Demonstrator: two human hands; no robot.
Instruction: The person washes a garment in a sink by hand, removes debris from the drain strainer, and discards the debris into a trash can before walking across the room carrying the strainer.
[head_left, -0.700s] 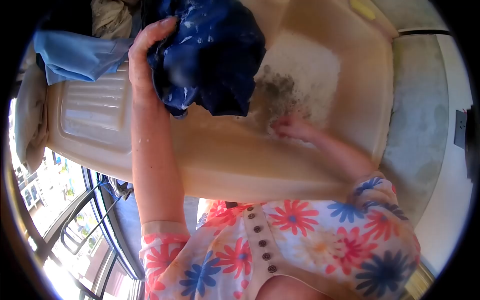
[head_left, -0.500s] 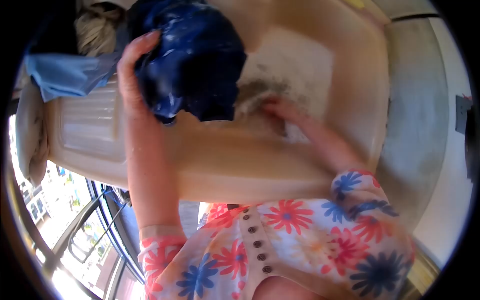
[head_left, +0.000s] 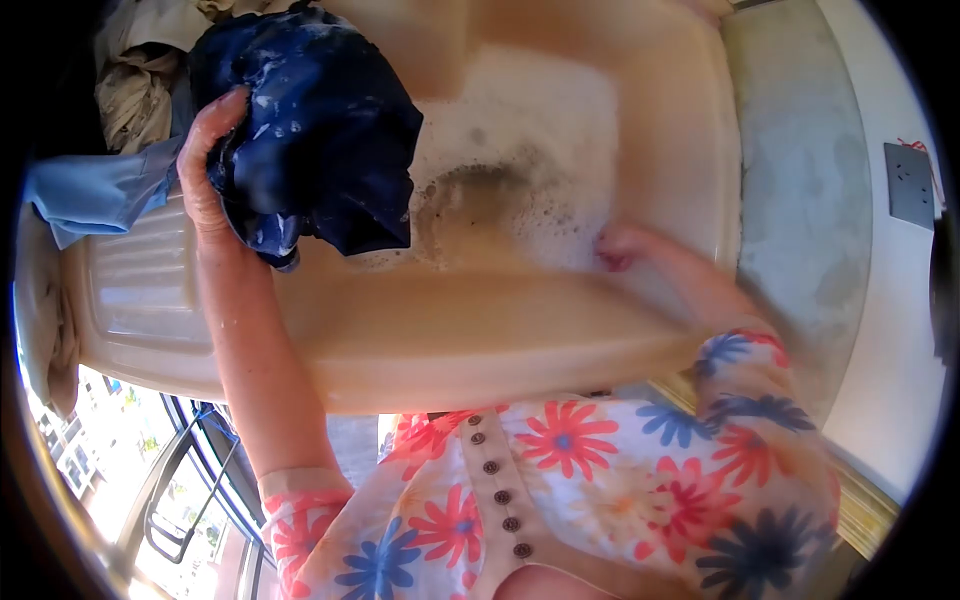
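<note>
Navy garment (head_left: 330, 140) gripped by left hand (head_left: 208, 165); right hand (head_left: 624, 245), closure indeterminable, has been swept rightward, leaving suds (head_left: 555, 110) parted.

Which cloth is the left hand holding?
The dark blue cloth, gripped by the left hand; the light blue cloth and crumpled beige cloth are to its left, unheld.

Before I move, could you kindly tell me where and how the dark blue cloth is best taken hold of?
Probably pinch the dark blue cloth by its right edge, coming from the right with the right hand: that side juts free over the sink, while the left hand grips the left edge.
</note>
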